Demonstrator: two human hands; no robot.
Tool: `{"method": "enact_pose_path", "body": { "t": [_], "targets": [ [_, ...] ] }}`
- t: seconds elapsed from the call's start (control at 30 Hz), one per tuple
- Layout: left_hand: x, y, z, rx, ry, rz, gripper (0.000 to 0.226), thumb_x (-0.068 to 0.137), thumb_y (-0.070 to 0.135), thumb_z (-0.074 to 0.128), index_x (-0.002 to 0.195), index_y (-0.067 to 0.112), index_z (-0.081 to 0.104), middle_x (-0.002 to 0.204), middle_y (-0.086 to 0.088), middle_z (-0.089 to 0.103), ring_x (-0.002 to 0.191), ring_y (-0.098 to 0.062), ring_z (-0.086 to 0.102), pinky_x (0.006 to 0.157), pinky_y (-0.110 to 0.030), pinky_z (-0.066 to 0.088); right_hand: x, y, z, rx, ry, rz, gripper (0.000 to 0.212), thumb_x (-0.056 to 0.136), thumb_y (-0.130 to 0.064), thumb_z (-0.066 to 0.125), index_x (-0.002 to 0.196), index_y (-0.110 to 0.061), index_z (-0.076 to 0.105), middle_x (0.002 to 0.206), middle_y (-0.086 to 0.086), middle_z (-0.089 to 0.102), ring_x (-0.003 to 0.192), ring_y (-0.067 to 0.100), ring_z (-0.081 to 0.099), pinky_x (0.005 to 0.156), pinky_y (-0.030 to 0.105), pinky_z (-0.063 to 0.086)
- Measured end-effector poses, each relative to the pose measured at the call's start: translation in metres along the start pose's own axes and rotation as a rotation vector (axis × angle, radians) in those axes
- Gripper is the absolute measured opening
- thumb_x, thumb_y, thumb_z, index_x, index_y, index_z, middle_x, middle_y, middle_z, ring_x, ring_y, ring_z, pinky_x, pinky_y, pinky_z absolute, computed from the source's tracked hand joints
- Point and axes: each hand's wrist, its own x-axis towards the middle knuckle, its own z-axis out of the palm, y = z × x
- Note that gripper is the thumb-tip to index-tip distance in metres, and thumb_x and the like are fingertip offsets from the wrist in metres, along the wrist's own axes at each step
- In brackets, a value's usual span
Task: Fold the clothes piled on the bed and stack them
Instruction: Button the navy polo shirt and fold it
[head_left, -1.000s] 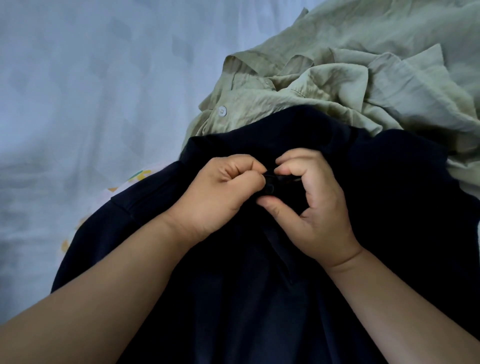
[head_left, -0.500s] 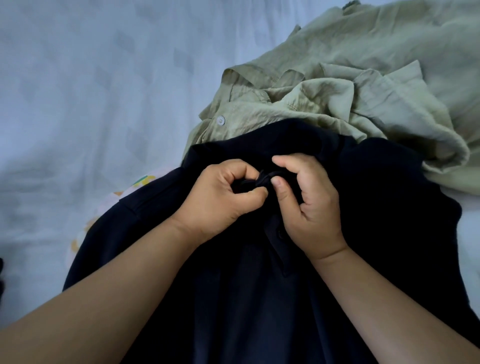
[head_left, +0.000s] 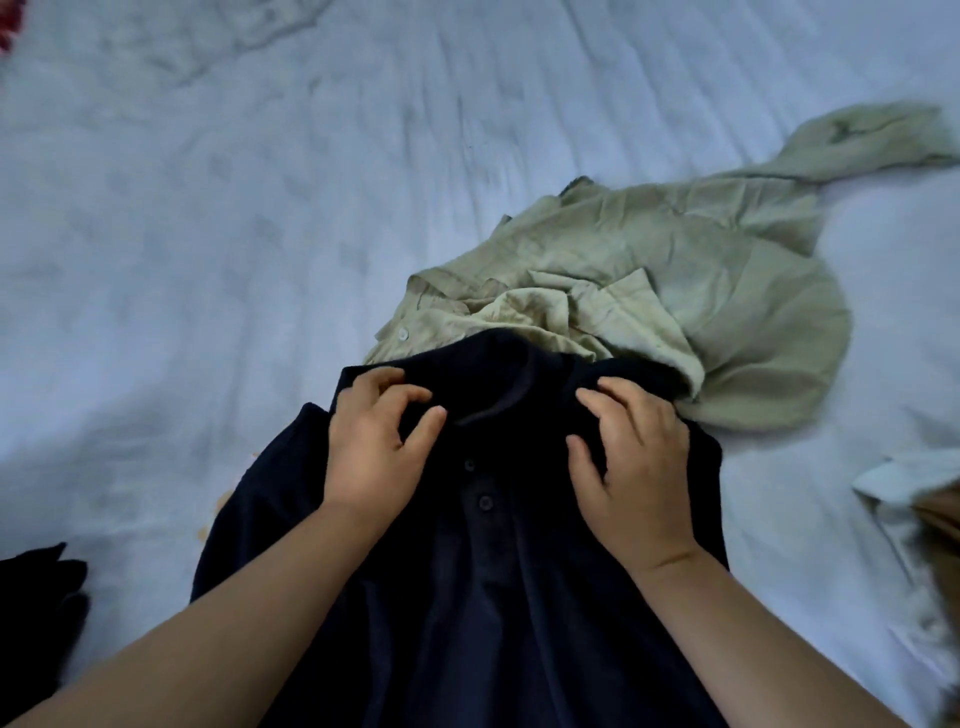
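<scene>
Two hands work in the head view, the only one given. The left hand and right hand rest on the shoulders of a navy shirt, one each side of its collar. Each hand's fingers are spread and slightly curled, pressing the cloth rather than pinching it, probably to flatten the shoulders so the shirt lies square for folding. The shirt lies front up on the bed, its placket buttoned, its collar overlapping a crumpled green shirt that waits unfolded beyond. A pale garment sits at the right edge and a dark one at the left. No finished stack shows, so the task looks early.
</scene>
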Motion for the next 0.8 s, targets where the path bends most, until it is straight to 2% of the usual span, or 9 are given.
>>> {"method": "enact_pose_path", "body": {
  "t": [0.07, 0.17, 0.27, 0.37, 0.47, 0.5, 0.57, 0.7, 0.8],
  "targets": [
    [0.003, 0.005, -0.004, 0.089, 0.050, 0.006, 0.034, 0.086, 0.040, 0.063, 0.113, 0.020, 0.065, 0.137, 0.000, 0.046, 0.129, -0.016, 0.034, 0.104, -0.024, 0.018, 0.006, 0.009, -0.006, -0.163, -0.062, 0.138, 0.056, 0.074, -0.030, 0.065, 0.125, -0.011, 0.054, 0.134, 0.011, 0.050, 0.118, 0.028, 0.039, 0.094, 0.051, 0.036],
    [0.012, 0.028, -0.004, 0.073, -0.012, 0.182, 0.064, 0.077, 0.061, 0.051, 0.125, 0.020, 0.057, 0.139, 0.000, 0.047, 0.131, -0.018, 0.038, 0.110, -0.032, 0.022, 0.018, 0.021, -0.019, -0.179, -0.198, 0.330, 0.076, 0.071, -0.032, 0.077, 0.138, -0.014, 0.044, 0.137, 0.006, 0.049, 0.126, 0.029, 0.035, 0.102, 0.050, 0.026],
    [0.019, 0.062, 0.009, 0.076, -0.169, 0.280, 0.085, 0.072, 0.067, 0.056, 0.142, 0.023, 0.037, 0.147, 0.009, 0.036, 0.141, -0.015, 0.023, 0.116, -0.035, 0.012, 0.028, 0.032, -0.027, -0.124, -0.318, 0.430, 0.047, 0.079, -0.040, 0.068, 0.121, -0.022, 0.058, 0.112, -0.004, 0.055, 0.119, 0.022, 0.037, 0.098, 0.035, 0.018],
    [0.031, 0.084, 0.023, 0.202, -0.191, 0.256, 0.065, 0.077, 0.046, 0.070, 0.134, 0.030, 0.044, 0.153, 0.010, 0.023, 0.145, -0.012, 0.001, 0.116, -0.035, -0.005, 0.033, 0.036, -0.042, 0.124, -0.312, 0.394, 0.022, 0.062, -0.039, 0.055, 0.077, -0.023, 0.059, 0.097, -0.013, 0.053, 0.108, 0.012, 0.038, 0.088, 0.025, 0.014],
    [0.042, 0.092, 0.017, 0.128, -0.132, 0.298, 0.030, 0.072, 0.028, 0.079, 0.099, 0.025, 0.066, 0.144, 0.005, 0.039, 0.139, -0.018, 0.020, 0.113, -0.035, 0.006, 0.043, 0.035, -0.065, 0.538, -0.339, 0.318, 0.013, 0.057, -0.031, 0.052, 0.069, -0.033, 0.058, 0.090, -0.020, 0.065, 0.100, 0.009, 0.054, 0.093, 0.032, 0.035],
    [0.044, 0.095, 0.011, 0.066, -0.115, 0.320, 0.028, 0.070, 0.025, 0.080, 0.095, 0.024, 0.067, 0.140, 0.006, 0.044, 0.134, -0.017, 0.030, 0.111, -0.035, 0.011, 0.048, 0.032, -0.075, 0.657, -0.348, 0.324, 0.008, 0.059, -0.026, 0.054, 0.066, -0.027, 0.058, 0.073, -0.017, 0.063, 0.083, 0.007, 0.056, 0.079, 0.029, 0.042],
    [0.045, 0.097, 0.000, -0.036, -0.078, 0.334, 0.027, 0.069, 0.020, 0.081, 0.093, 0.023, 0.069, 0.129, 0.013, 0.050, 0.121, -0.010, 0.043, 0.112, -0.041, 0.023, 0.056, 0.031, -0.091, 0.789, -0.376, 0.345, 0.011, 0.066, -0.014, 0.059, 0.062, -0.015, 0.049, 0.054, -0.012, 0.046, 0.056, 0.005, 0.044, 0.054, 0.023, 0.036],
    [0.047, 0.106, -0.015, -0.130, 0.001, 0.195, 0.018, 0.074, 0.017, 0.075, 0.086, 0.024, 0.063, 0.087, 0.018, 0.061, 0.093, 0.000, 0.056, 0.095, -0.047, 0.043, 0.076, 0.041, -0.119, 0.673, -0.718, 0.417, 0.025, 0.073, -0.024, 0.078, 0.089, -0.029, 0.060, 0.081, -0.011, 0.066, 0.075, 0.008, 0.064, 0.066, 0.026, 0.051],
    [0.050, 0.107, -0.020, -0.111, 0.032, 0.019, 0.018, 0.080, 0.016, 0.070, 0.089, 0.025, 0.058, 0.082, 0.002, 0.064, 0.086, -0.023, 0.060, 0.084, -0.046, 0.049, 0.087, 0.060, -0.140, 0.344, -0.940, 0.360, 0.023, 0.066, -0.031, 0.080, 0.080, -0.021, 0.066, 0.080, -0.002, 0.068, 0.079, 0.018, 0.067, 0.074, 0.036, 0.055]
  ]
}}
